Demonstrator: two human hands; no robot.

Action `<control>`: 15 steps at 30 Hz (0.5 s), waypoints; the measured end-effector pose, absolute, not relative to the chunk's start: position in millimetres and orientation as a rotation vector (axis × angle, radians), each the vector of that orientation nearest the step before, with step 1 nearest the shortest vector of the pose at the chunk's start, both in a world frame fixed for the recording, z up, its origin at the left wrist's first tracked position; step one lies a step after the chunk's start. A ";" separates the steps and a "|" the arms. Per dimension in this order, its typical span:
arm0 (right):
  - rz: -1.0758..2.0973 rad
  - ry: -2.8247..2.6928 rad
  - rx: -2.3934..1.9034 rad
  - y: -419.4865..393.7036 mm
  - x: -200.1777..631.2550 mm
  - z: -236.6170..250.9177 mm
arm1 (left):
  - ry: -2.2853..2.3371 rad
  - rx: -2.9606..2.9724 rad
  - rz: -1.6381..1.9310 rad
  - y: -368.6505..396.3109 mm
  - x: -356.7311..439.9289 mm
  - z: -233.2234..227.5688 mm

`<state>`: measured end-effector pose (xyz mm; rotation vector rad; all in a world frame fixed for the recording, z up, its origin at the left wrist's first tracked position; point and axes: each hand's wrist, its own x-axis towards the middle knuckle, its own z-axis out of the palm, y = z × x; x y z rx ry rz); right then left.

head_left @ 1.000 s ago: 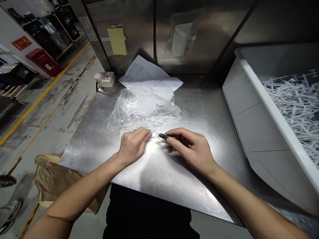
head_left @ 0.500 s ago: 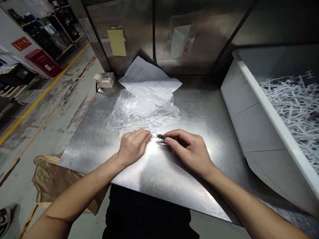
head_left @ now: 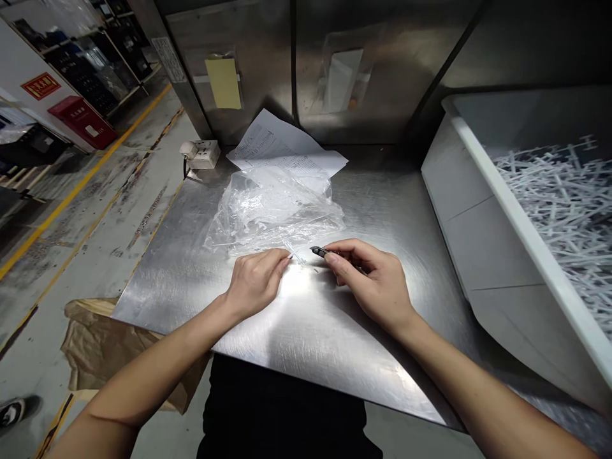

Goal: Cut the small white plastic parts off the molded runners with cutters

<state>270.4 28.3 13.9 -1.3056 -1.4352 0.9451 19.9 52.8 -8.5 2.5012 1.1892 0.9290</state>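
My left hand (head_left: 255, 279) is closed in a pinch on a thin, pale plastic piece (head_left: 297, 254) with short crossing bars, which sticks out to the right of the fingertips. My right hand (head_left: 370, 277) is wrapped round small black nippers (head_left: 318, 252). Their tip points left and stands a little apart from the plastic piece; the handles are mostly hidden in the palm. Tiny bits lie on the metal tabletop (head_left: 306, 338) below the tip. A crumpled clear plastic bag (head_left: 277, 207) lies just beyond both hands.
A large light-grey bin (head_left: 482, 255) at the right holds many white plastic pieces (head_left: 564, 210). Printed papers (head_left: 282, 143) and a white power socket (head_left: 206, 154) are at the back. Brown paper (head_left: 100, 350) lies past the left edge, and a person's shoe (head_left: 12, 411) shows on the floor.
My right hand has drawn the nippers back, slightly up and to the right, away from the plastic piece. The left hand has hardly moved. The shoe has shifted slightly.
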 end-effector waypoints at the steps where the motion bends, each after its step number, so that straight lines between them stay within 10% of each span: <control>1: 0.940 -1.433 -1.308 28.9 271.1 13.9 | 1.149 2.496 0.945 52.2 20.5 -7.8; 15: 0.941 -1.485 -1.263 25.8 266.5 12.6 | 0.844 2.616 0.955 46.8 26.7 -3.9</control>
